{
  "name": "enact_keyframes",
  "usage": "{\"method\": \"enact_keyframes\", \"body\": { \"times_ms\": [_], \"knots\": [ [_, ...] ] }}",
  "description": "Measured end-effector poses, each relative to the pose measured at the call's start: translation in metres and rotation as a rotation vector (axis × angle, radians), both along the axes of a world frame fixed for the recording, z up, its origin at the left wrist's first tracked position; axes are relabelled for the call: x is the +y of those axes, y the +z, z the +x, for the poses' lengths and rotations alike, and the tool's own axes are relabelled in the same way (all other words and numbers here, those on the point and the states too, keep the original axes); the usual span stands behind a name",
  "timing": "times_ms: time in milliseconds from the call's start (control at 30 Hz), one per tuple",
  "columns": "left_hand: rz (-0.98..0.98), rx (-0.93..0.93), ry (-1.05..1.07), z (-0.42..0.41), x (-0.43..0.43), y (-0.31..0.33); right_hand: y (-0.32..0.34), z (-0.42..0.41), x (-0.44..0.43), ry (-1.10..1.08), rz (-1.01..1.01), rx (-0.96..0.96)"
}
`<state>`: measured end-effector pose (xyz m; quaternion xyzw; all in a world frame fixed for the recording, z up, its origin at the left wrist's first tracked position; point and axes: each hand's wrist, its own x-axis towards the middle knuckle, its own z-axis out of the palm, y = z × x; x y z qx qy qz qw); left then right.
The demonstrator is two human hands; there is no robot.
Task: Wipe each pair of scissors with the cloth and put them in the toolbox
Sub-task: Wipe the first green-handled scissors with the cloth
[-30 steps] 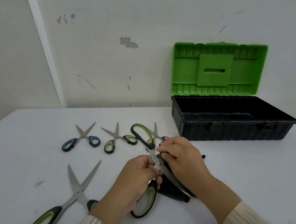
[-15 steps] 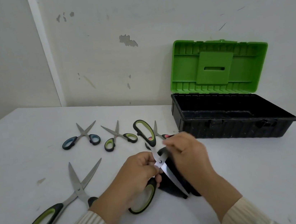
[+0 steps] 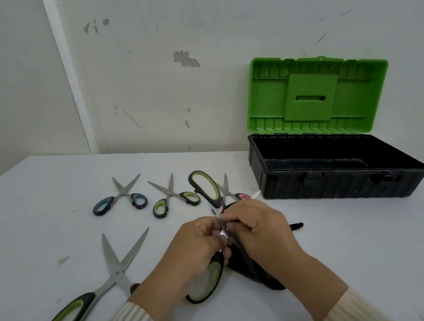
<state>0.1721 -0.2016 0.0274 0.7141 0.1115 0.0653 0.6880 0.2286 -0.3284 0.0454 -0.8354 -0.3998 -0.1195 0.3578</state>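
Note:
My left hand [image 3: 190, 246] grips a large pair of green-and-black scissors [image 3: 205, 188], held spread open over the table near the pivot. My right hand [image 3: 257, 224] presses a black cloth [image 3: 241, 261] around one blade; a blade tip [image 3: 257, 194] pokes out beyond that hand. Another large green-and-black pair [image 3: 88, 297] lies open at the front left. Small pairs lie behind: a blue-handled one [image 3: 122, 197], a green-handled one [image 3: 172, 197] and a pink-handled one [image 3: 233, 194], partly hidden. The black toolbox [image 3: 330, 188] stands open at the right, its inside dark.
The toolbox's green lid [image 3: 315, 95] stands upright against the wall. A white table [image 3: 352, 249] carries everything; its left edge runs off at the far left. A worn white wall rises close behind.
My right hand with the cloth has slid up the blade towards the pivot, and a blade tip now shows beyond it. The held scissors have shifted slightly.

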Motion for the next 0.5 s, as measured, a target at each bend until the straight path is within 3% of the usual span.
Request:
{"method": "enact_keyframes", "body": {
  "times_ms": [133, 200, 300, 433, 500],
  "knots": [
    [0.026, 0.016, 0.002, 0.002, -0.001, -0.003, -0.003, -0.007, 0.002, -0.004, 0.029, -0.091],
    [0.043, 0.008, -0.006, 0.000, -0.001, -0.002, 0.001, -0.004, 0.001, -0.006, 0.075, 0.037],
    [0.045, 0.002, -0.014, -0.001, -0.001, -0.001, 0.002, 0.007, -0.006, -0.094, 0.092, -0.037],
    [0.058, -0.008, -0.009, 0.000, 0.002, -0.001, -0.003, -0.008, 0.001, 0.005, 0.142, 0.067],
    [0.045, -0.013, -0.029, -0.003, 0.003, 0.000, -0.003, 0.001, -0.003, -0.079, 0.162, -0.046]
  ]
}}
